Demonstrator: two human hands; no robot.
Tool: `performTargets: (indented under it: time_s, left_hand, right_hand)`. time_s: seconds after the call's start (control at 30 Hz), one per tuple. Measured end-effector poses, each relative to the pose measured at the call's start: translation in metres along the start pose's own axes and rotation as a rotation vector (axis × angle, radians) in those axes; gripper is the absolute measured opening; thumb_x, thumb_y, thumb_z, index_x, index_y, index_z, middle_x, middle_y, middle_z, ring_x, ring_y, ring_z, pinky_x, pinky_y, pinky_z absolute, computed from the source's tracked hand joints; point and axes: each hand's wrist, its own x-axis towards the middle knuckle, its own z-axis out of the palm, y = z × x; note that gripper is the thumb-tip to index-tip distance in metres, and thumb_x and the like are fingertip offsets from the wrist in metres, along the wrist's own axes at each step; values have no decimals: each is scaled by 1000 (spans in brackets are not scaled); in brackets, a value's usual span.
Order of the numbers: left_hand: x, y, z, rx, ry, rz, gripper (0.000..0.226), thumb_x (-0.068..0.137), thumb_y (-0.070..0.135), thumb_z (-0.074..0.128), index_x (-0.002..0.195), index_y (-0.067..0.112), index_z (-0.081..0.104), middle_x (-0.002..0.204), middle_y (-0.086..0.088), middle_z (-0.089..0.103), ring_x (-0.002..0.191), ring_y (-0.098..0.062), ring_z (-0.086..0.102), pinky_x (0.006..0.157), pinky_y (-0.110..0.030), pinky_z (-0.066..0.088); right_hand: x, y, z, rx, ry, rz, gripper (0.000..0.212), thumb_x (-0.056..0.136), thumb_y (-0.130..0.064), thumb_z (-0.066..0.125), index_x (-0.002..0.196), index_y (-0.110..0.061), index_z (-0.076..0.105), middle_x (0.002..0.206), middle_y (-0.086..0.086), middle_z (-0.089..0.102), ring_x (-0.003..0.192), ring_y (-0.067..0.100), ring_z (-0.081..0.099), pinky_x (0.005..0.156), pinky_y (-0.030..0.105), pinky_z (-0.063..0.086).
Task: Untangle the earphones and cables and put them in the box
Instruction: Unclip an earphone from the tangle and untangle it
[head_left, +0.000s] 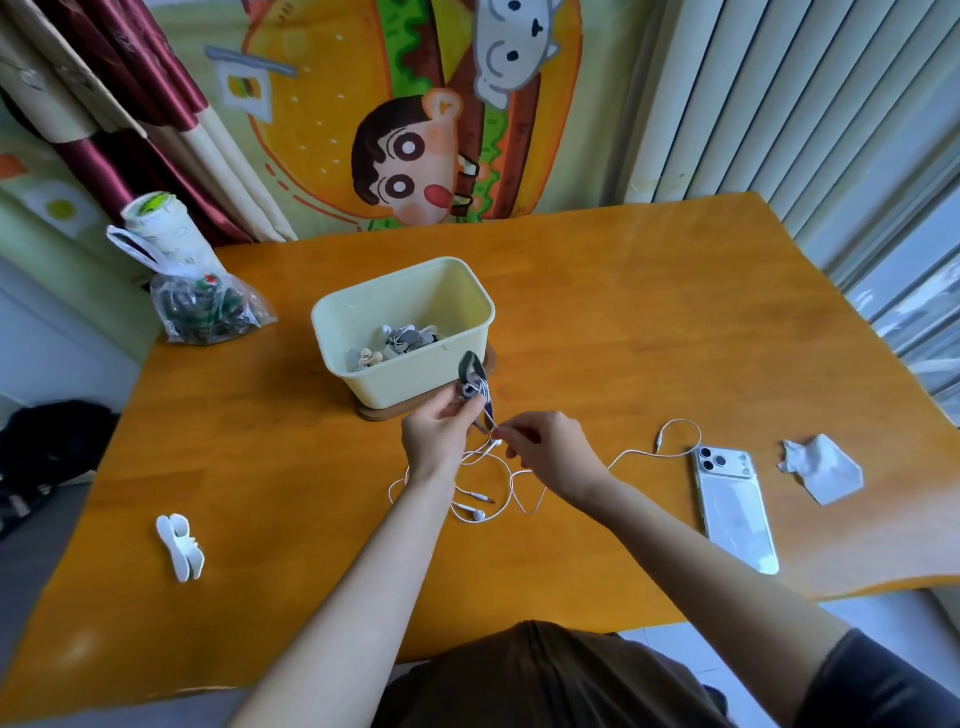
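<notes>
Fingers of the L hand (439, 434) were curled round a small grey bundle (474, 387) w/ thin wire wound on it; I couldn't tell exactly what the grey piece was. It was held up off the table (649, 322), just in front of the near wall of the box (410, 384). Its long axis was roughly upright, top end tipped toward the box rim. Thumb and forefinger of the R hand (545, 447) were closed in a pinch on a strand at the bundle's lower end. Under both hands the white earphones (511, 480) lay on the table in loose crossed loops, one bud on the near side. A tail ran off to the R, arched over and ended in a plug (658, 444) just beside the phone (735, 506), tip pointing back toward me. My read: all v. light, limp and a bit springy, so the wire would prob. follow any tug and cinch knots if yanked. Thin cord is weak at the bud and plug joints, so I'd hold the hard grey body firm and draw the strand close to the crossing, not from a far end.
</notes>
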Motion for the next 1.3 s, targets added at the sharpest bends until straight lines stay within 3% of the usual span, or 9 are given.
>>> performTargets:
  time_s: [0.23, 0.37, 0.47, 0.6, 0.7, 0.87, 1.0, 1.2, 1.3]
  left_hand:
    - [1, -23, -16, 497, -118, 176, 29, 81, 12, 74, 110, 13, 72, 95, -1, 74, 83, -12, 67, 64, -5, 45]
    - [-7, -21, -23, 431, -364, 59, 23, 82, 11, 72, 101, 23, 74, 91, 6, 75, 92, -13, 69, 89, -32, 53]
    - [-19, -12, -17, 333, -557, -8, 25, 84, 8, 70, 95, 30, 72, 93, 9, 74, 92, -4, 67, 88, -23, 51]
    - [-28, -8, -9, 249, -624, -69, 28, 83, 8, 70, 92, 34, 72, 92, 13, 73, 95, -4, 65, 84, -19, 51]
    - [-32, -5, -6, 149, -652, -85, 26, 81, 8, 70, 100, 25, 71, 93, 9, 74, 93, -5, 66, 86, -18, 50]
    - [-30, 1, 2, -151, -510, -113, 40, 73, 19, 67, 112, 15, 67, 103, -1, 72, 97, -15, 64, 85, -24, 49]
    - [-24, 8, 4, -283, -284, -220, 20, 82, 19, 66, 102, 19, 69, 94, -3, 66, 80, -13, 51, 74, -25, 40]
    - [-19, 2, -1, -250, -53, -289, 14, 87, 22, 67, 101, 21, 71, 86, 3, 66, 77, -11, 50, 76, -28, 44]
    - [-15, -6, -6, -177, -8, -229, 12, 87, 18, 67, 98, 19, 71, 80, 6, 66, 71, -7, 53, 66, -18, 45]
  right_hand:
    - [7, -6, -37, -160, -217, -45, 21, 94, -19, 53, 89, -12, 72, 63, -10, 56, 50, 2, 49, 49, 12, 37]
    - [21, -4, -65, -229, -171, -70, 23, 95, -22, 53, 88, -13, 73, 70, -4, 60, 56, 2, 50, 51, 8, 37]
    - [30, 4, -72, -256, -135, -67, 22, 95, -21, 53, 87, -13, 73, 71, -4, 59, 59, 8, 50, 53, 10, 36]
    - [32, 15, -69, -215, -88, -40, 20, 94, -21, 55, 82, -16, 70, 64, -12, 56, 54, 10, 49, 53, 23, 37]
    - [30, 22, -63, -203, -99, -35, 22, 94, -23, 55, 76, -22, 66, 63, -16, 55, 54, 9, 50, 51, 17, 37]
    - [17, 28, -43, -64, -120, -18, 39, 97, -24, 50, 59, -34, 53, 55, -17, 54, 47, -3, 49, 50, 11, 36]
    - [5, 29, -22, 26, -154, 6, 35, 98, -25, 45, 66, -28, 56, 62, -12, 56, 47, -1, 47, 50, 12, 36]
    - [-4, 21, 2, -24, -144, -29, 29, 98, -23, 44, 74, -19, 59, 62, -10, 54, 52, 4, 46, 54, 15, 35]
    - [-4, 12, 8, -46, -130, -57, 28, 98, -22, 45, 75, -19, 60, 63, -9, 55, 53, 5, 47, 54, 16, 36]
